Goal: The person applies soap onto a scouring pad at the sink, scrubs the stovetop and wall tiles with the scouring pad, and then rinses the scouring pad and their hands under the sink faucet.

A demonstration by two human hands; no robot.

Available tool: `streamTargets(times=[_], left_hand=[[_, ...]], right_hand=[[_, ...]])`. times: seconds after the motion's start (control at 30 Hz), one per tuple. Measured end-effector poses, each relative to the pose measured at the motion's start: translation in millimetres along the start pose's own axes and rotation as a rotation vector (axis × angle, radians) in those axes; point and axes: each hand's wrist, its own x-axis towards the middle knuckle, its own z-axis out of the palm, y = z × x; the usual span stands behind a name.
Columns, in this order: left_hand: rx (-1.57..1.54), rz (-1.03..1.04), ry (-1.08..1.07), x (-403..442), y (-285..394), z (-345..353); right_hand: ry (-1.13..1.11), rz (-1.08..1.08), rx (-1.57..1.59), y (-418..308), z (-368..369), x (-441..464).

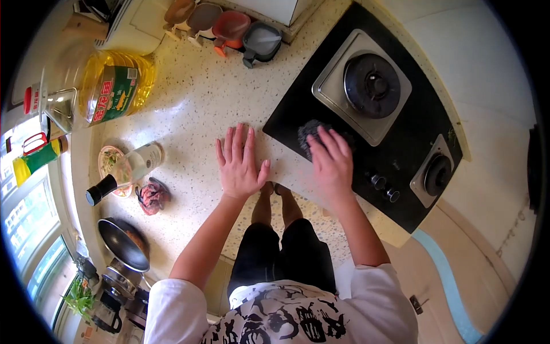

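Note:
My left hand (239, 166) lies flat on the speckled countertop (195, 103), fingers spread, holding nothing. To its right, my right hand (333, 163) presses a dark grey cloth or scrubber (309, 133) onto the black glass of the gas stove (292, 109), near its left corner. The fingers bend over the cloth, and part of it shows beside them. Above and right of that hand is a large burner (372, 86) on a metal plate. Two knobs (385, 189) are to its lower right.
A big oil bottle (123, 86), a glass bottle (137, 163), a plate of food (109, 157) and a crumpled red bag (153, 196) stand at the left. Seasoning boxes (230, 28) line the back. A pan (123, 243) is at lower left, and a smaller burner (437, 174) at right.

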Motion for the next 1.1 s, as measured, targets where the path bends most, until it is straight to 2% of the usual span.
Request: streamTargets(times=[0.13, 0.3, 0.4, 0.5, 0.6, 0.8, 0.87, 1.0, 1.1], left_hand=[[0.001, 0.011, 0.021, 0, 0, 2], [0.007, 0.022, 0.029, 1, 0, 2], [-0.008, 0.008, 0.029, 0, 0, 3], [0.003, 0.009, 0.029, 0, 2, 4], [0.023, 0.022, 0.03, 1, 3, 2], [0.031, 0.023, 0.028, -1, 4, 2], [0.033, 0.022, 0.033, 0, 4, 3], [0.034, 0.026, 0.019, 1, 4, 2], [0.049, 0.031, 0.009, 0, 6, 1]], right_hand=[[0.127, 0.008, -0.024, 10, 15, 48], [0.031, -0.078, 0.056, -16, 33, 43], [0.002, 0.034, -0.002, -4, -3, 11], [0.088, 0.161, -0.18, 36, -22, -15], [0.163, 0.151, -0.23, 41, -14, -10], [0.108, 0.04, -0.172, 11, 21, 50], [0.167, 0.056, -0.137, 16, 10, 37], [0.108, 0.165, -0.256, 48, -33, -19], [0.099, 0.165, -0.241, 53, -31, -24]])
